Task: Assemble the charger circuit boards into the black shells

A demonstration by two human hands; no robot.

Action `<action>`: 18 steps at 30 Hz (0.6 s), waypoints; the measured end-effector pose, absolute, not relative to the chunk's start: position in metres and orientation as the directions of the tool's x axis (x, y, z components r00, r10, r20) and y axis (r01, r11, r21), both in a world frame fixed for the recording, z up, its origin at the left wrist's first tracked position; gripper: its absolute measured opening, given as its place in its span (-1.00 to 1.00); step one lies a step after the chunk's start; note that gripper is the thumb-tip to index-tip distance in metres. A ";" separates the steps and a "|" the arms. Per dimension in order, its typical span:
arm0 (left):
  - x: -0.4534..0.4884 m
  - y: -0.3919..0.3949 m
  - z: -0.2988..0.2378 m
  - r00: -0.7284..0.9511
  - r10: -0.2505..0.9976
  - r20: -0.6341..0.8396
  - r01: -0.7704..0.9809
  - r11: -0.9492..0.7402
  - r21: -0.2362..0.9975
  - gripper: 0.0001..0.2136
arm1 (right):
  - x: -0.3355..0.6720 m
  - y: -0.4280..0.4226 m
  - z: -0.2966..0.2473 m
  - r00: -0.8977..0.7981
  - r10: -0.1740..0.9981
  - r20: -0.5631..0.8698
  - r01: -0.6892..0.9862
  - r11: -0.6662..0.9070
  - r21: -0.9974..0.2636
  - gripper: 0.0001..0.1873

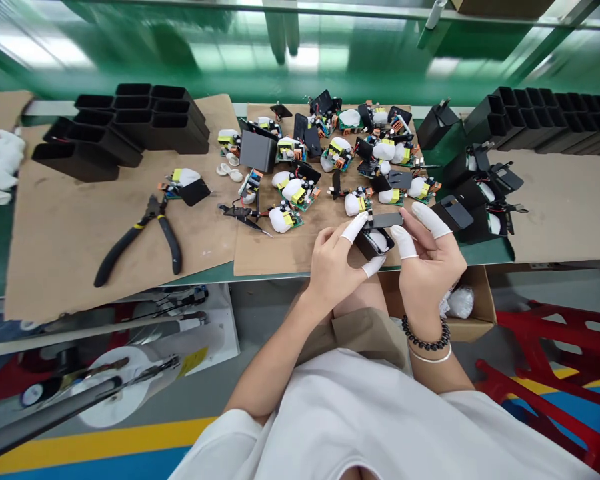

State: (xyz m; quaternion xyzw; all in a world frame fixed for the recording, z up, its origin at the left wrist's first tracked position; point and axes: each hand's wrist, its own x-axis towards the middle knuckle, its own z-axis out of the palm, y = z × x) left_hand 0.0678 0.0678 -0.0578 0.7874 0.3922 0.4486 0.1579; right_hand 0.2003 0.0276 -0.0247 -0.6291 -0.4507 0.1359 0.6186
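Note:
At the front edge of the bench, my left hand grips a black plastic case between thumb and fingers. White padding of a circuit board shows inside the case's mouth. A flat black end cap sits just above that mouth, pinched by my right hand; my left fingertips touch its near end. White finger cots cover several fingertips on both hands. Beyond them lie several loose circuit boards with white padding, yellow-taped parts and black caps.
Cutting pliers lie spread on the left cardboard. Black cases stand grouped at left and in rows at right. Partly filled cases are right of my hands. Below are an open carton and red stools.

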 end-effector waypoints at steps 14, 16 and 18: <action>0.071 0.066 -0.059 0.264 0.792 0.551 0.480 -0.603 0.637 -0.44 | 0.218 0.028 -0.020 0.556 0.733 0.392 0.500 0.082 -0.862 -0.31; 0.071 0.066 -0.059 0.255 0.802 0.540 0.479 -0.590 0.650 -0.43 | 0.226 0.027 -0.024 0.554 0.757 0.345 0.542 -0.014 -0.841 -0.30; 0.071 0.066 -0.059 0.248 0.806 0.537 0.481 -0.584 0.654 -0.43 | 0.232 0.028 -0.024 0.591 0.741 0.318 0.601 -0.141 -0.787 -0.33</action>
